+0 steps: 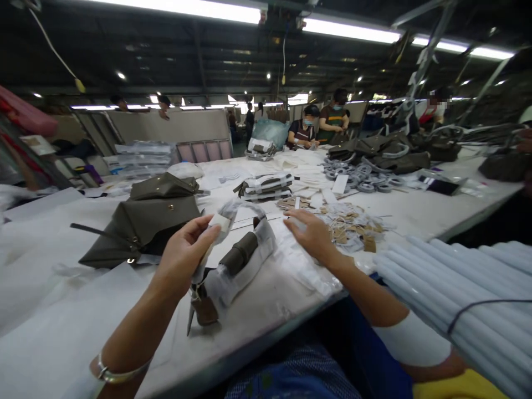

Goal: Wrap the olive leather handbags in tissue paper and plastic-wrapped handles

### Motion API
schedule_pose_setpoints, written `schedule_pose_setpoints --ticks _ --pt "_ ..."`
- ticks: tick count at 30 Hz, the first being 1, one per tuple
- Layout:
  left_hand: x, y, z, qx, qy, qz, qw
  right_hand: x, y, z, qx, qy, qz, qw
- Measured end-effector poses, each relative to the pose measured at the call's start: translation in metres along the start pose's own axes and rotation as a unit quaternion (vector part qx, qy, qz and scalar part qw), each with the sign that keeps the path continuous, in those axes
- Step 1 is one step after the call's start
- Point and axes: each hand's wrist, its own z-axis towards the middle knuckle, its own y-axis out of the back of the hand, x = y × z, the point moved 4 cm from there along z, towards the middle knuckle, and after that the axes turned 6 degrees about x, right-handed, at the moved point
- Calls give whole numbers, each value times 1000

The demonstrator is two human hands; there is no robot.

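My left hand [185,255] pinches a small white piece [221,223] between thumb and fingers, at the end of a wrapped grey strap. Just right of it, an olive handle [239,254] partly wrapped in white tissue [239,285] rests on the table, with a brown tag [205,312] at its lower end. My right hand [310,235] is above the table beyond the tissue, fingers apart and holding nothing. Behind my left hand lie olive bags [155,221] with gold-coloured fittings.
The white table [266,327] holds a wrapped bundle [266,187], a pile of tags [353,224] and grey wrapped handles [357,174]. Long pale rolls [461,288] stick in from the right. Several people stand or sit at the far side, one in a dark apron [302,133].
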Motion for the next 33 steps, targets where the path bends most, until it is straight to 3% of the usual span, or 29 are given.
schedule_pose_setpoints --ticks 2,3,5,7,9,13,17,21,23,25,29,33 --pt "4 4 3 -14 -6 -27 1000 -60 24 -10 -31 -111 -59 992" --pt "6 4 5 -16 -8 -39 999 -90 31 -17 -16 -190 -74 979" --pt "9 4 8 -20 -10 -57 998 -133 39 -29 13 -255 -69 964" --pt "11 2 9 -23 -9 -63 998 -157 37 -39 41 -289 -43 955" --pt "12 1 10 -24 -7 -62 998 -166 32 -46 52 -310 -10 949" --pt "12 2 9 -19 -6 -70 997 -158 28 -48 23 -319 47 946" --pt "11 3 9 -13 3 -76 997 -142 38 -59 -68 -305 133 940" --pt "12 1 8 -19 2 -75 997 -144 29 -92 -82 -365 276 885" --pt "12 1 8 -22 -2 -72 997 -153 21 -112 -87 -409 307 855" --pt "12 1 8 -24 -5 -69 997 -159 16 -128 -95 -431 304 844" --pt "13 0 8 -17 -8 -66 998 -150 14 -135 -98 -426 295 849" --pt "14 -3 7 -15 -33 -47 998 -86 9 -103 -54 -308 337 888"
